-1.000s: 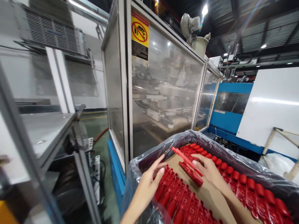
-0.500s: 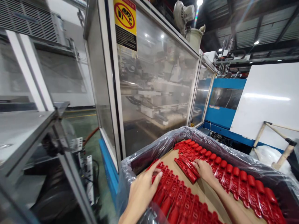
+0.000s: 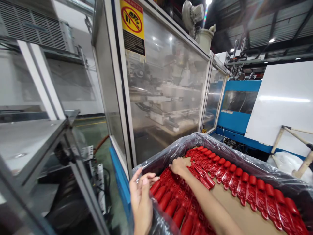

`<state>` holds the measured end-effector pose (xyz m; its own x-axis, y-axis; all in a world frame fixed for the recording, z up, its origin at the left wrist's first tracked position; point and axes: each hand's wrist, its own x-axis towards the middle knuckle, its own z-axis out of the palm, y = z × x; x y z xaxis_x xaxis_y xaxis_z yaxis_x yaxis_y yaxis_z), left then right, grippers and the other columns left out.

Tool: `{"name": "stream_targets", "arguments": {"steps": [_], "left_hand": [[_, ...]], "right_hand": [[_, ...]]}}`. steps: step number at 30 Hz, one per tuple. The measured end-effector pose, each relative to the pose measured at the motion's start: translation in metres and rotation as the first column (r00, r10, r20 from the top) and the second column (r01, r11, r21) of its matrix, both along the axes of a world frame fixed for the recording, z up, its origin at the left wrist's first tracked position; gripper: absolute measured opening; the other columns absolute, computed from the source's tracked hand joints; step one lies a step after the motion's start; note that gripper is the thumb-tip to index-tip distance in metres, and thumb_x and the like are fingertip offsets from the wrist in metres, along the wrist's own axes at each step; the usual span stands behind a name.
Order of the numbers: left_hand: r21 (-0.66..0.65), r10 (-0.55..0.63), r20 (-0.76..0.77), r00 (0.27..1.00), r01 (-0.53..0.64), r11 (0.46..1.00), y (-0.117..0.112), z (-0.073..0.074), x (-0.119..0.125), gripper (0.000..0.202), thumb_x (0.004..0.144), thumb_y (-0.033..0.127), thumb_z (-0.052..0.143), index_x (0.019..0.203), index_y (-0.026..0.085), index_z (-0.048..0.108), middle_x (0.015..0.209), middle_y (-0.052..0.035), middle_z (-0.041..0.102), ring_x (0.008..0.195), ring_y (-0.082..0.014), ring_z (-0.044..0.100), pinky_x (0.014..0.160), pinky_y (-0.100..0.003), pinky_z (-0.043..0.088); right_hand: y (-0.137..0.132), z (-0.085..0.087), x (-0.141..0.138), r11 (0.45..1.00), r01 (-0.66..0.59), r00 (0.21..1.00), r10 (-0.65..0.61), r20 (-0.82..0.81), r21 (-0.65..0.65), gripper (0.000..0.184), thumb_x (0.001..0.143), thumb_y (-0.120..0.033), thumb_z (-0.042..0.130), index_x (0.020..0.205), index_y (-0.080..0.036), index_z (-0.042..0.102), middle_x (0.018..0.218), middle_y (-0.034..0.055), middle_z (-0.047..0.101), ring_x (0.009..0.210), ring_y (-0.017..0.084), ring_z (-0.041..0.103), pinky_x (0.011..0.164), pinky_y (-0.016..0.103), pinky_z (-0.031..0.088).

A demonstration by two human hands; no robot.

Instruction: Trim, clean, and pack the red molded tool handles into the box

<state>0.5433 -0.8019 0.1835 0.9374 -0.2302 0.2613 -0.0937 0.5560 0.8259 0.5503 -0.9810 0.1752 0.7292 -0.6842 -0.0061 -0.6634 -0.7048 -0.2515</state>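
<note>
My left hand (image 3: 142, 199) is over the near left rim of a plastic-lined bin (image 3: 195, 138), its fingers spread and nothing seen in them. Beneath and beside it, red moulded plastic parts (image 3: 171, 206) with rounded ends lie in a near row. Across that row reaches my right hand (image 3: 179, 165), fingers curled down at its far end; whatever they grip is hidden. A few red parts (image 3: 201, 176) lie together in the middle on brown cardboard (image 3: 228, 204). Along the far side runs another row of red parts (image 3: 246, 184).
A framed machine guard (image 3: 168, 98) with clear panels and a yellow danger sign (image 3: 133, 26) rises behind the bin. To the left stands a metal table (image 3: 31, 133). A pipe frame (image 3: 281, 140) and a white plastic bag (image 3: 287, 163) are at right.
My right hand has moved left, from the middle parts to the far end of the near row. My left hand has drawn back from the red parts and opened wider.
</note>
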Motion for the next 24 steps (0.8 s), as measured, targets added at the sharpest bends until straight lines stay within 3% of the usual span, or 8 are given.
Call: {"name": "stream_targets", "arguments": {"steps": [5, 10, 13, 16, 19, 21, 24], "left_hand": [[0.066, -0.061, -0.006, 0.998, 0.061, 0.996, 0.002, -0.001, 0.006, 0.072, 0.069, 0.064, 0.071, 0.124, 0.023, 0.050, 0.083, 0.0019, 0.066, 0.069, -0.0152, 0.063, 0.076, -0.028, 0.053], [0.092, -0.087, 0.018, 0.996, 0.085, 0.992, 0.000, 0.003, 0.001, 0.062, 0.078, 0.057, 0.066, 0.126, 0.024, 0.047, 0.086, 0.0021, 0.065, 0.074, -0.0147, 0.062, 0.081, -0.029, 0.052], [0.111, -0.058, 0.001, 0.998, 0.058, 0.992, 0.000, 0.004, 0.001, 0.061, 0.079, 0.058, 0.064, 0.126, 0.024, 0.046, 0.090, 0.0009, 0.064, 0.077, -0.0156, 0.063, 0.081, -0.030, 0.053], [0.154, -0.043, 0.020, 0.999, 0.040, 0.987, 0.002, 0.004, 0.008, 0.060, 0.080, 0.059, 0.062, 0.126, 0.023, 0.046, 0.098, -0.0022, 0.064, 0.089, -0.0184, 0.065, 0.085, -0.032, 0.052], [0.209, -0.097, 0.055, 0.994, 0.083, 0.974, 0.003, 0.004, 0.018, 0.058, 0.078, 0.060, 0.063, 0.121, 0.023, 0.051, 0.109, -0.0063, 0.063, 0.109, -0.0250, 0.061, 0.097, -0.040, 0.048], [0.251, -0.156, 0.100, 0.983, 0.127, 0.960, 0.002, 0.007, 0.022, 0.059, 0.072, 0.063, 0.067, 0.114, 0.023, 0.058, 0.118, -0.0089, 0.063, 0.119, -0.0293, 0.057, 0.107, -0.048, 0.041], [0.321, -0.278, 0.184, 0.943, 0.209, 0.924, -0.002, 0.013, 0.017, 0.062, 0.067, 0.065, 0.071, 0.113, 0.024, 0.064, 0.132, -0.0112, 0.060, 0.130, -0.0321, 0.048, 0.114, -0.052, 0.030]], "right_hand": [[0.018, -0.009, 0.024, 0.996, 0.054, 0.997, -0.058, 0.051, 0.070, 0.033, 0.093, -0.038, 0.061, 0.119, -0.019, 0.060, 0.130, 0.0086, 0.057, 0.116, 0.025, 0.057, 0.098, 0.049, 0.048], [0.022, -0.011, 0.013, 0.979, 0.040, 0.974, -0.083, 0.212, 0.200, 0.032, 0.092, -0.038, 0.062, 0.119, -0.019, 0.060, 0.127, 0.0075, 0.059, 0.112, 0.025, 0.059, 0.095, 0.047, 0.050], [0.019, -0.009, 0.003, 0.951, -0.039, 0.914, -0.090, 0.395, 0.307, 0.030, 0.092, -0.036, 0.063, 0.115, -0.017, 0.061, 0.117, 0.0065, 0.063, 0.104, 0.022, 0.063, 0.090, 0.044, 0.052], [0.015, -0.001, -0.011, 0.893, -0.236, 0.770, -0.068, 0.634, 0.382, 0.026, 0.092, -0.036, 0.062, 0.108, -0.015, 0.061, 0.106, 0.0051, 0.066, 0.095, 0.019, 0.065, 0.086, 0.041, 0.054], [0.007, 0.014, -0.035, 0.805, -0.463, 0.546, -0.070, 0.835, 0.370, 0.026, 0.086, -0.038, 0.067, 0.100, -0.017, 0.059, 0.106, 0.0055, 0.069, 0.098, 0.019, 0.066, 0.089, 0.038, 0.052], [0.000, 0.028, -0.054, 0.741, -0.581, 0.409, -0.091, 0.908, 0.336, 0.031, 0.079, -0.043, 0.071, 0.097, -0.020, 0.057, 0.108, 0.0064, 0.071, 0.100, 0.020, 0.066, 0.088, 0.036, 0.053], [-0.009, 0.049, -0.081, 0.643, -0.713, 0.265, -0.123, 0.956, 0.281, 0.040, 0.072, -0.050, 0.076, 0.095, -0.024, 0.057, 0.102, 0.0065, 0.072, 0.099, 0.023, 0.067, 0.083, 0.037, 0.054]]}}
